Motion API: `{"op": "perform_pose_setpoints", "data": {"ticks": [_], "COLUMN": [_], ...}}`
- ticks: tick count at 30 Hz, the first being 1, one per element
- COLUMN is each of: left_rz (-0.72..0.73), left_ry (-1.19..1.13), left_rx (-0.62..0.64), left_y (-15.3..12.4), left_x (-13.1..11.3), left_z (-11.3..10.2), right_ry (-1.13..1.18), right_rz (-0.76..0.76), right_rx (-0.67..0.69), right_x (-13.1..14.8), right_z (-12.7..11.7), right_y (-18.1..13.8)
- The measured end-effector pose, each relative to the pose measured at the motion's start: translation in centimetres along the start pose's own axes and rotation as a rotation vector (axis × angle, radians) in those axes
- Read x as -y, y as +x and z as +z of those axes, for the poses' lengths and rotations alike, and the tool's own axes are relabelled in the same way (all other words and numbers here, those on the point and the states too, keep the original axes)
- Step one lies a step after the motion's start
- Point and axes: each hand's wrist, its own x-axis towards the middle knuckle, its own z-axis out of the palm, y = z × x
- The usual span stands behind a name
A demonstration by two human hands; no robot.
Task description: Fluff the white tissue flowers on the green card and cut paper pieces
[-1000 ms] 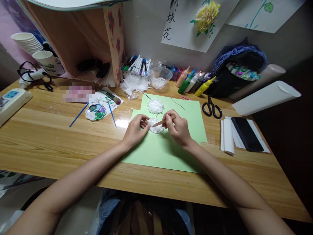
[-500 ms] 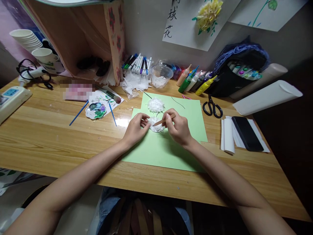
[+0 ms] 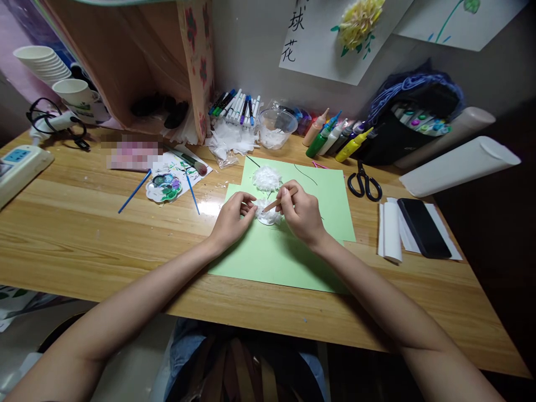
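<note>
Between my hands, a round white tissue-paper flower [image 3: 268,219] lies on light green paper [image 3: 268,262]. My right hand [image 3: 302,215] is closed around a flat brown wooden stick [image 3: 273,206], whose pointed tip rests at the middle of this flower. At the flower's left edge, my left hand [image 3: 234,218] has its fingers bent and thumb against the rim, holding it there. A second white tissue-paper flower [image 3: 267,178] sits just above, near a few dark drawn lines.
Glue bottles [image 3: 335,139], black-handled scissors [image 3: 364,185] and a phone [image 3: 424,228] are on the right. To the left lie a paint palette [image 3: 157,192] and brushes [image 3: 134,191]. A clear cup [image 3: 276,131] of white scraps and several markers [image 3: 238,109] stand behind.
The stick's tip has shifted very slightly, and my right hand has moved a little up and left with it. My left hand stays at the flower's edge.
</note>
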Motion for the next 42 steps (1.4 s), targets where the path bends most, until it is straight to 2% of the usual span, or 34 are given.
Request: {"op": "perform_pose_setpoints", "data": {"ticks": [7,10,14,19,23,27,31,37,42], "left_rz": [-0.018,-0.031,-0.062,-0.061,-0.006,-0.014,0.061,0.073,-0.001], "left_ry": [0.024,0.014,-0.012,-0.026,0.242,0.644,0.871,0.615,0.443], "left_rx": [0.006,0.014,0.025,-0.025,-0.115,-0.183,-0.095,-0.102,-0.188], "left_y": [0.0,0.1,-0.1,0.3,4.3,10.7,15.3,17.7,18.7], "left_x": [-0.2,0.0,-0.1,-0.1,0.8,1.6,1.9,2.7,3.1], "left_z": [-0.1,-0.1,-0.1,-1.1,-2.9,-4.1,-3.4,-1.6,-2.1], "right_ry": [-0.077,-0.010,0.227,0.663,0.873,0.962,0.962,0.957,0.954], "right_rz": [-0.017,-0.018,0.070,0.347,0.481,0.500,0.501,0.498,0.495], "right_rx": [0.067,0.001,-0.133,-0.247,-0.281,-0.302,-0.259,-0.249,-0.239], "right_x": [0.8,1.4,0.7,-4.1,-8.0,-9.2,-9.2,-9.1,-9.0], "right_z": [0.0,-0.6,-1.6,-3.3,-4.1,-3.9,-3.6,-3.7,-3.8], "right_y": [0.7,0.5,0.4,0.1,-0.7,-1.2,-1.2,-1.3,-1.3]}}
